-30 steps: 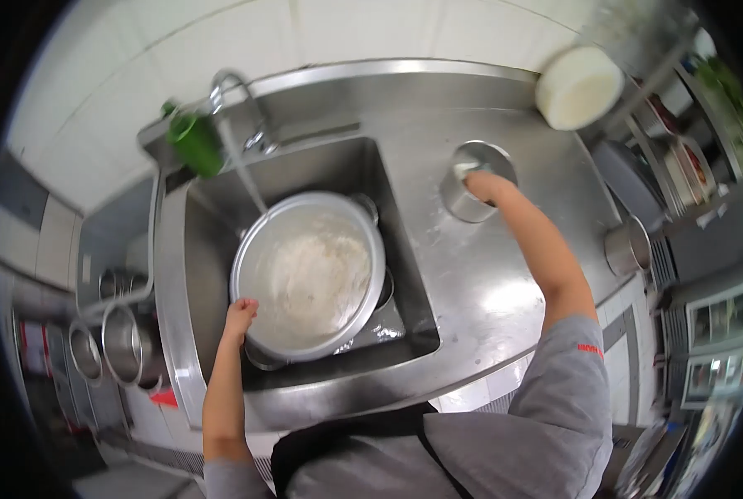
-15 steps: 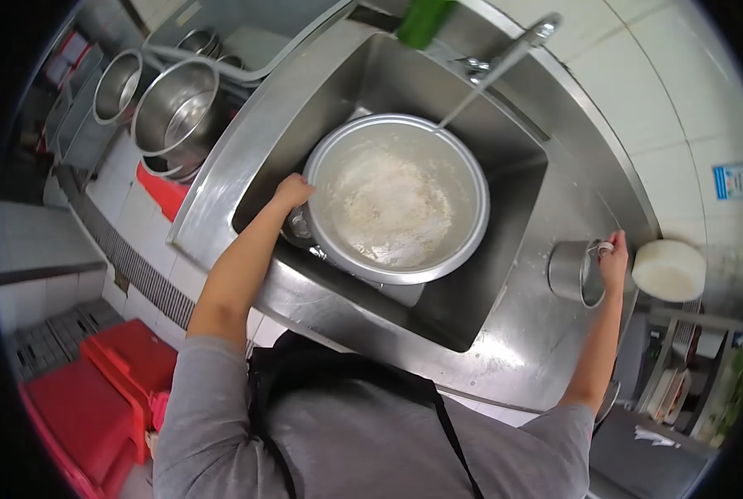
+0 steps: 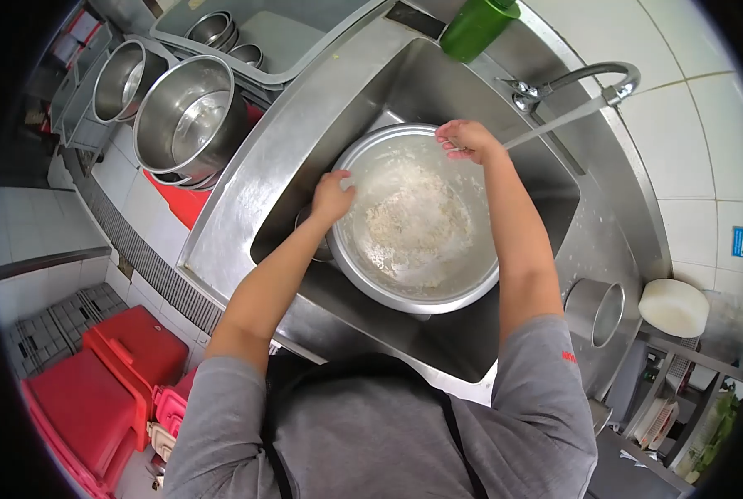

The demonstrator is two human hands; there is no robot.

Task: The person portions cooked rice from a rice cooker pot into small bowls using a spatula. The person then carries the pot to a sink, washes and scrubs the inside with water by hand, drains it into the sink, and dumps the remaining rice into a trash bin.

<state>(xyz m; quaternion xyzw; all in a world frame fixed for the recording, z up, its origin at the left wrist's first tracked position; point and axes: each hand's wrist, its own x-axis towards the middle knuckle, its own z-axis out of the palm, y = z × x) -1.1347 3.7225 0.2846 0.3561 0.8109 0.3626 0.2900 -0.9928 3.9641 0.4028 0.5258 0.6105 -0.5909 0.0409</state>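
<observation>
A wide metal pot (image 3: 363, 284) sits in the sink, holding what looks like white rice grains (image 3: 417, 220) in cloudy water. My left hand (image 3: 334, 198) is closed over the pot's left rim. Above its far rim, my right hand (image 3: 469, 140) is empty, its fingers loosely bent and apart. A stream of water (image 3: 554, 124) from the tap (image 3: 592, 76) runs down to my right wrist, which hides where it lands. On the counter to the right, a metal cup (image 3: 594, 312) lies on its side, touched by neither hand.
Around the pot are the steel sink's walls (image 3: 404, 79). A green bottle (image 3: 479, 29) stands at the back edge. Large steel pots (image 3: 190, 116) and a grey tub (image 3: 284, 50) are at the left. A white round block (image 3: 675, 308) sits beyond the right counter edge.
My right hand has let go of the metal cup and moved left to the pot's far rim. My left hand stays at the pot's left side. The view has shifted slightly.
</observation>
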